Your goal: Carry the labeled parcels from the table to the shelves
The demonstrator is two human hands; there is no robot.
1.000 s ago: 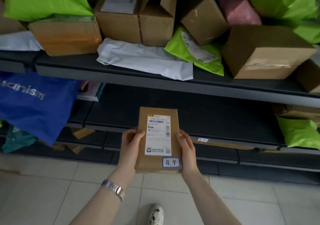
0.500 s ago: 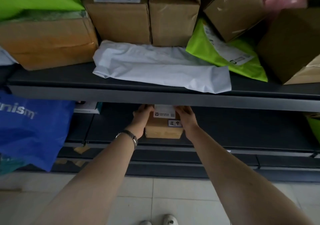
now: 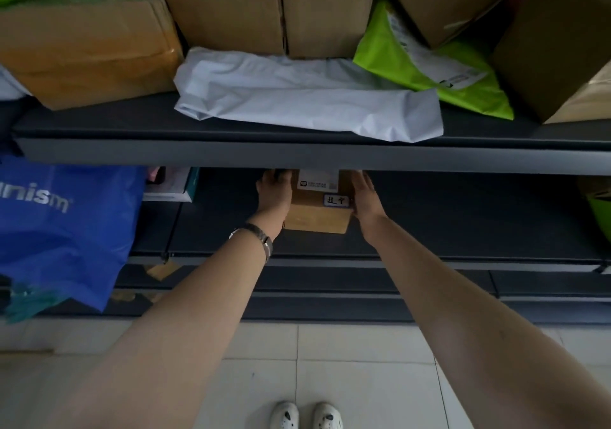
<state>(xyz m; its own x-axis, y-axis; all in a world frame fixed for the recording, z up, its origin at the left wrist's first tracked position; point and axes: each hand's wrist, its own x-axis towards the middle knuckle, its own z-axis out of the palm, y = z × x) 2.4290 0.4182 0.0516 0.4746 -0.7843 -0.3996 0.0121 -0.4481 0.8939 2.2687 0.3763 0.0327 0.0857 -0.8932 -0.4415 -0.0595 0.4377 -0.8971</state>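
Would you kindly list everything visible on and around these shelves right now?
Labeled parcel: one, brown, lower shelf, between both hands.
Cardboard boxes: at least five, brown, upper shelf.
White mailer: one, upper shelf front.
Green mailers: one right of the white mailer, one top left corner.
Blue bag: one, hanging left.
Floor tiles: pale, below.
Shoes: two, white.
Wristwatch: one, left wrist.
Left hand: on parcel's left side.
Right hand: on parcel's right side.
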